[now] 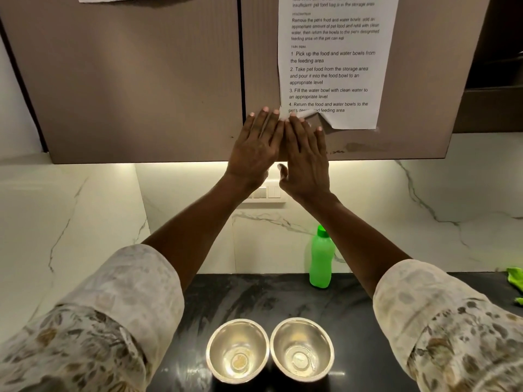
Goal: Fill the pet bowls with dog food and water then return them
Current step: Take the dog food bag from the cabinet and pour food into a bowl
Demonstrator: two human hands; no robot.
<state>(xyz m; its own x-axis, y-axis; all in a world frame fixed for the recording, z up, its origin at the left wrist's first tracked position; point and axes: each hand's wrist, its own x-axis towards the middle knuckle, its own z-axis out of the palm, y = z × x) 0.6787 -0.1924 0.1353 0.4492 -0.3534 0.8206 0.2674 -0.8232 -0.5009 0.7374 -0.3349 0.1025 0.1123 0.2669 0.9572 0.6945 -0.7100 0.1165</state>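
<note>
Counter (254,295) open between bottle (321,258) and bowls (237,350).

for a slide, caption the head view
Open left hand and right hand before the cabinet; left bowl and right bowl unfilled on the counter.

Shiny metal bowls (237,350); glossy dark stone counter (254,301)

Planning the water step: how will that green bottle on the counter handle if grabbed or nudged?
The green bottle stands upright, tall and narrow, so a high push probably tips it. Smooth plastic: likely a bit slippery. Opaque, so its weight can't be judged.
</note>
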